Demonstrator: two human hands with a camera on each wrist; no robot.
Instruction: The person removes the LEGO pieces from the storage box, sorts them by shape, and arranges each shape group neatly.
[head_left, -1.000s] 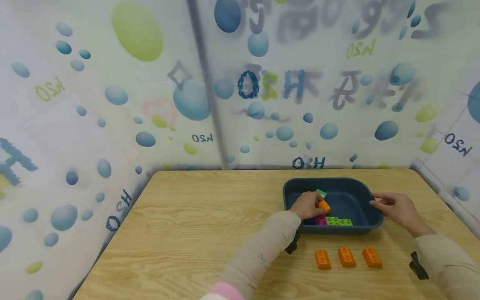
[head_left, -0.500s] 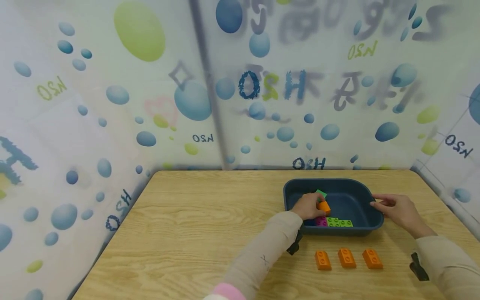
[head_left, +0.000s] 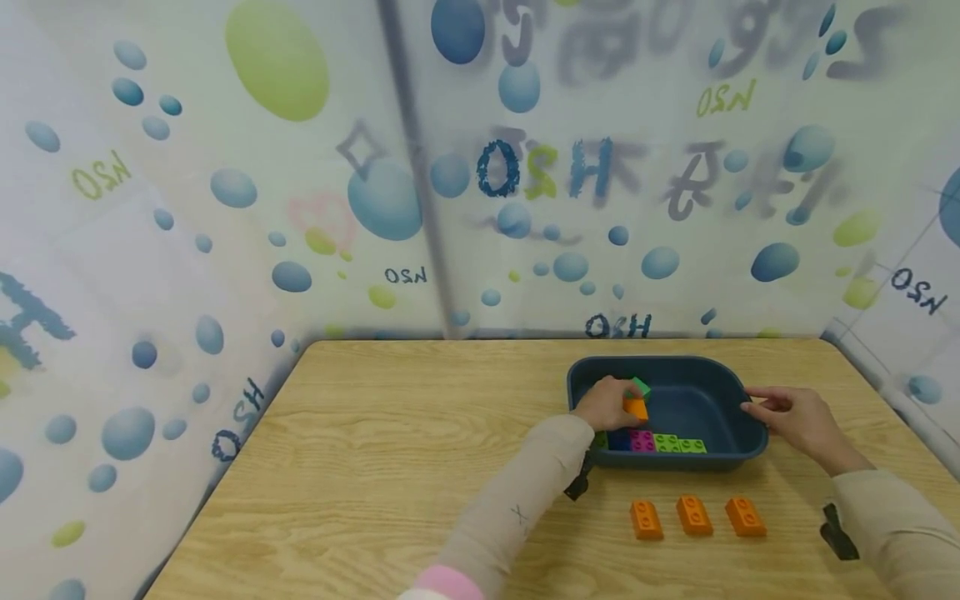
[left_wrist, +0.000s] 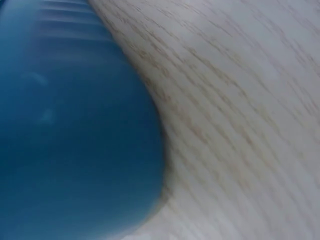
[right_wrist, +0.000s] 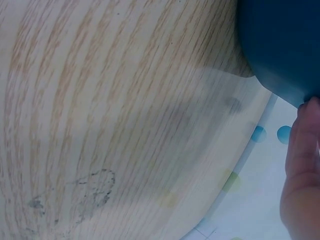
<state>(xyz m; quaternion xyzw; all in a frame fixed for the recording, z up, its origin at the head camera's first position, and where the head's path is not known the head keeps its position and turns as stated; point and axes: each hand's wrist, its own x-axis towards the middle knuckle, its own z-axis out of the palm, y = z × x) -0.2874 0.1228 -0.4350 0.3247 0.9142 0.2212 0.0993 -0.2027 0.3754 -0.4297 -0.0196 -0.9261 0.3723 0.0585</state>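
In the head view, my left hand reaches into a dark blue plastic bin and pinches an orange toy building brick between thumb and fingers. A green brick shows just beyond those fingers. Along the bin's near wall sit a magenta brick, lime green bricks and a dark blue brick. My right hand holds the bin's right rim with thumb and fingertips. Its fingers meet the bin's edge in the right wrist view. Only the bin's outer wall and tabletop fill the left wrist view.
Three orange bricks stand in a row in front of the bin: a left one, a middle one and a right one. The wooden table ends at a patterned white curtain behind and at both sides.
My left hand has shifted slightly left inside the bin with the orange brick, uncovering the dark blue brick by the near wall. My right hand stays at the rim.
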